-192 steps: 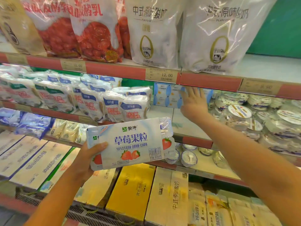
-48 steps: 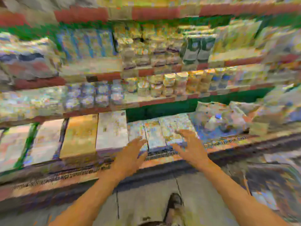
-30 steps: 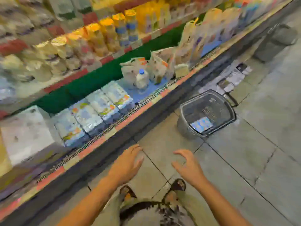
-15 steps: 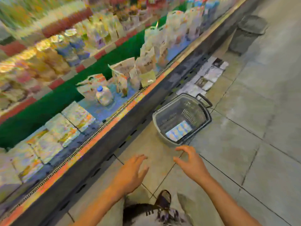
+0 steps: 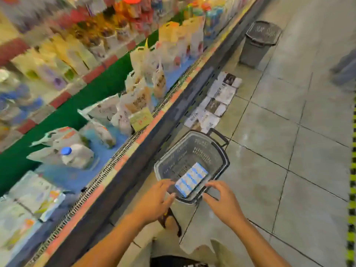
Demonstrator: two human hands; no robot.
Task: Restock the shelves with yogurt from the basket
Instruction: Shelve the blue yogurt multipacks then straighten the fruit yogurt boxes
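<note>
A grey plastic basket stands on the tiled floor beside the chiller's base. Inside it lies one blue-and-white yogurt pack. My left hand hovers over the basket's near rim, left of the pack, fingers spread and empty. My right hand reaches in from the right of the pack, fingers apart, holding nothing. Neither hand touches the pack. The chiller shelves to the left hold blurred dairy packs and bags.
The chiller's front edge runs diagonally along the left. Flattened papers lie on the floor beyond the basket. A grey bin stands further down the aisle. A person's leg shows at the right edge.
I turned from the shelves down to the floor. The strawberry yogurt pack has left my left hand. Both empty hands have moved forward to the basket's near rim.
</note>
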